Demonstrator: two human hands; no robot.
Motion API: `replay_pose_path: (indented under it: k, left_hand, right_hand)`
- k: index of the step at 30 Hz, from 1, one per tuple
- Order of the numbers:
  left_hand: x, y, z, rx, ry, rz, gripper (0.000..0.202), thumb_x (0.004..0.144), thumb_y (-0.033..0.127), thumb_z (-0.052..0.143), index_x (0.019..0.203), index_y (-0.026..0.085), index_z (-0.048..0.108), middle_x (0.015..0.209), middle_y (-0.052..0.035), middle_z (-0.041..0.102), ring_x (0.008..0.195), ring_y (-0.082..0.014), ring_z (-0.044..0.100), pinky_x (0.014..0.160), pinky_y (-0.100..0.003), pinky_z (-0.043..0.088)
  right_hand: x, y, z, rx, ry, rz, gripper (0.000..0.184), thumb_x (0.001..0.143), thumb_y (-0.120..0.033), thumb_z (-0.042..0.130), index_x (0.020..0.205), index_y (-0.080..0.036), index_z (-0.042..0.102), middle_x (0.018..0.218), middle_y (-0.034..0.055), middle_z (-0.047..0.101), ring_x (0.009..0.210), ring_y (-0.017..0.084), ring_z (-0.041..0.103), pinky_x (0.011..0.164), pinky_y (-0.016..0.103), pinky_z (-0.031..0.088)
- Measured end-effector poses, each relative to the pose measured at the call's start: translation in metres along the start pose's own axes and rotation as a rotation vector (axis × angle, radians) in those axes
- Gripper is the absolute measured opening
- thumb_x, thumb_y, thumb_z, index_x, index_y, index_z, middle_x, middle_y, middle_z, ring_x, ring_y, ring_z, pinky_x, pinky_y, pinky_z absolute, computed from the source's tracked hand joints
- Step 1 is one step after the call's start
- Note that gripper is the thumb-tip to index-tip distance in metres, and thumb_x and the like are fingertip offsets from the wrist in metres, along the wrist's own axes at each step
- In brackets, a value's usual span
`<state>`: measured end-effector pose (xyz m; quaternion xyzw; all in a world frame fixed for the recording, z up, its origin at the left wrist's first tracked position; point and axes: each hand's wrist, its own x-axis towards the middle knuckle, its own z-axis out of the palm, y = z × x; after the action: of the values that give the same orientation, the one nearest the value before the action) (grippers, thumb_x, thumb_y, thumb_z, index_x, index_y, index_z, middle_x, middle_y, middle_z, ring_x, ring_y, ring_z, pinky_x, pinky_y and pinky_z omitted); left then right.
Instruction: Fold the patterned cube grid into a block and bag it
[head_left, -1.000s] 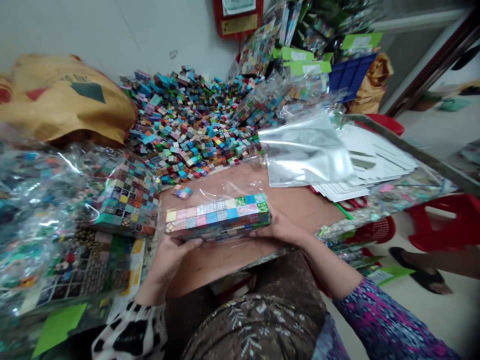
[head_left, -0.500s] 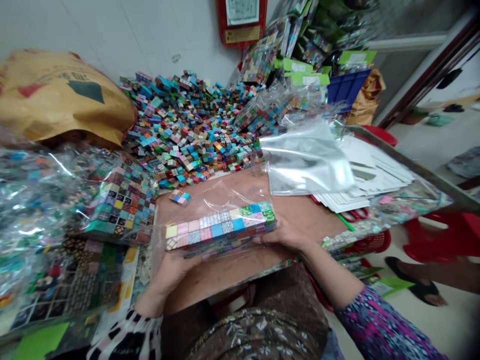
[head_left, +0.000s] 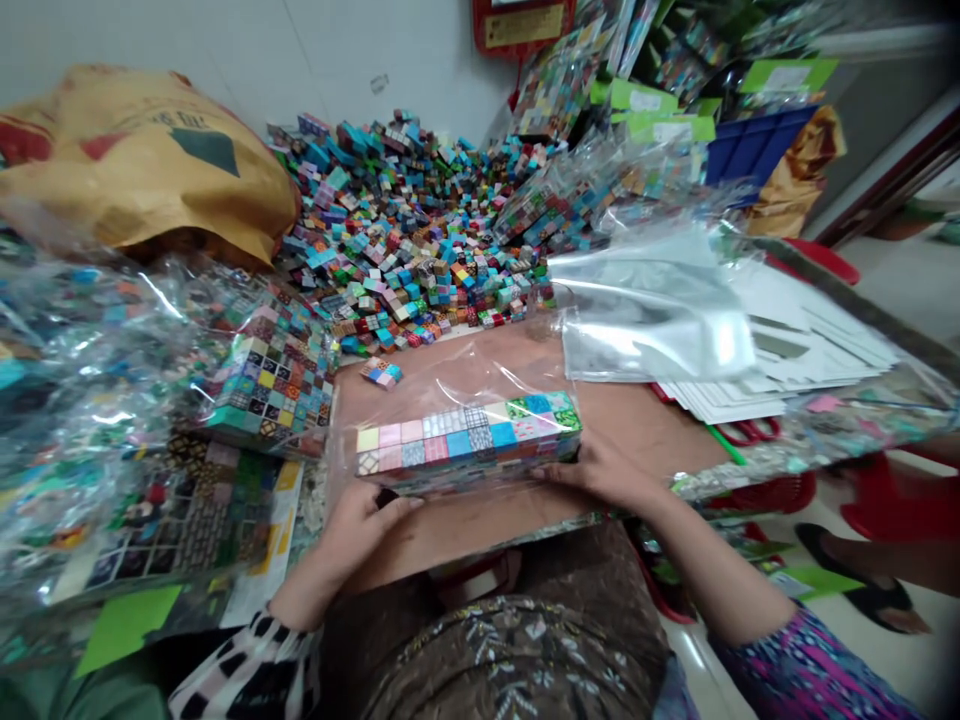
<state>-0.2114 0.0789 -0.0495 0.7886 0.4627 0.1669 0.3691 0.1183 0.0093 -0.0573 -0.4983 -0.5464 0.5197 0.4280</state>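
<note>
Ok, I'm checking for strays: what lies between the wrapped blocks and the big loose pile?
In the head view, a small block cluster toward the left, plus brown board and clear film.

Bare brown board [head_left: 469, 520] runs along near side of bagged cube bar [head_left: 457, 440], between left hand [head_left: 361, 528] at its near-left corner and right hand [head_left: 604, 470] on its right end. More open board right of bar, up to red scissors [head_left: 766, 428]. Blocked left of bar by bagged blocks [head_left: 277, 390], behind it by cube heap [head_left: 427, 250], behind-right by clear plastic sleeves [head_left: 652, 310].
</note>
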Motion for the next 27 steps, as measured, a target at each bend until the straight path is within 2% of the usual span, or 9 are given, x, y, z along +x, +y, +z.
replay_pose_path:
  k: [2, 4, 6, 9, 15, 19, 23, 27]
  left_hand:
    - [-0.004, -0.007, 0.006, 0.144, 0.029, -0.005, 0.038, 0.084, 0.052, 0.057, 0.084, 0.018, 0.074, 0.093, -0.0133, 0.077, 0.090, -0.0303, 0.069, 0.086, -0.048, 0.053]
    - [-0.009, -0.012, 0.014, 0.301, 0.109, 0.012, 0.044, 0.088, 0.055, 0.049, 0.069, 0.020, 0.067, 0.077, -0.0125, 0.072, 0.080, -0.0296, 0.065, 0.076, -0.046, 0.052]
    - [-0.013, -0.014, 0.022, 0.426, 0.185, 0.058, 0.046, 0.091, 0.055, 0.044, 0.065, 0.021, 0.062, 0.074, -0.0117, 0.068, 0.080, -0.0294, 0.062, 0.076, -0.045, 0.050]
    - [-0.016, -0.012, 0.029, 0.500, 0.225, 0.107, 0.042, 0.093, 0.051, 0.043, 0.069, 0.022, 0.062, 0.078, -0.0105, 0.067, 0.085, -0.0287, 0.060, 0.081, -0.044, 0.048]
    - [-0.019, -0.002, 0.028, 0.341, 0.270, 0.071, 0.028, 0.088, 0.039, 0.051, 0.070, 0.022, 0.063, 0.077, -0.0077, 0.061, 0.084, -0.0268, 0.057, 0.082, -0.042, 0.047]
    - [-0.023, 0.011, 0.026, 0.281, 0.330, -0.006, 0.027, 0.082, 0.037, 0.054, 0.061, 0.022, 0.061, 0.079, -0.0081, 0.061, 0.085, -0.0272, 0.056, 0.078, -0.040, 0.046]
    - [-0.022, 0.025, 0.025, 0.087, 0.322, -0.157, 0.026, 0.075, 0.038, 0.058, 0.055, 0.022, 0.060, 0.070, -0.0040, 0.061, 0.076, -0.0230, 0.058, 0.071, -0.033, 0.045]
    - [-0.016, 0.033, 0.021, -0.097, 0.213, -0.380, 0.023, 0.069, 0.040, 0.062, 0.055, 0.021, 0.062, 0.051, 0.0027, 0.053, 0.058, -0.0172, 0.052, 0.059, -0.028, 0.040]
  right_hand:
    - [-0.002, 0.000, 0.000, -0.051, -0.014, -0.017, 0.064, 0.079, -0.039, 0.078, 0.136, -0.022, 0.055, 0.135, 0.0085, 0.064, 0.131, 0.030, 0.054, 0.111, 0.050, 0.043]
    - [-0.002, 0.000, 0.000, -0.091, -0.014, -0.032, 0.065, 0.080, -0.041, 0.077, 0.138, -0.023, 0.054, 0.131, 0.0081, 0.067, 0.130, 0.031, 0.055, 0.111, 0.051, 0.042]
    - [-0.002, 0.000, 0.000, -0.108, -0.010, -0.042, 0.065, 0.079, -0.041, 0.077, 0.138, -0.024, 0.054, 0.133, 0.0079, 0.066, 0.129, 0.031, 0.056, 0.112, 0.052, 0.041]
    - [-0.002, 0.000, 0.000, -0.091, -0.025, -0.040, 0.063, 0.080, -0.042, 0.077, 0.138, -0.027, 0.055, 0.139, 0.0073, 0.062, 0.127, 0.031, 0.057, 0.112, 0.054, 0.041]
    - [-0.003, -0.001, 0.000, -0.046, -0.039, -0.029, 0.064, 0.081, -0.040, 0.077, 0.139, -0.028, 0.054, 0.144, 0.0054, 0.057, 0.130, 0.031, 0.054, 0.116, 0.056, 0.036]
    - [-0.002, 0.000, -0.003, -0.052, -0.048, -0.032, 0.059, 0.081, -0.041, 0.076, 0.136, -0.027, 0.057, 0.146, 0.0048, 0.056, 0.131, 0.031, 0.052, 0.117, 0.057, 0.034]
    - [-0.002, -0.003, -0.007, -0.098, -0.062, -0.041, 0.045, 0.082, -0.043, 0.075, 0.124, -0.028, 0.066, 0.143, 0.0042, 0.058, 0.130, 0.031, 0.053, 0.118, 0.056, 0.034]
    - [-0.002, -0.002, -0.011, -0.071, -0.066, -0.021, 0.049, 0.082, -0.043, 0.075, 0.126, -0.026, 0.064, 0.137, 0.0051, 0.064, 0.127, 0.031, 0.057, 0.116, 0.054, 0.037]
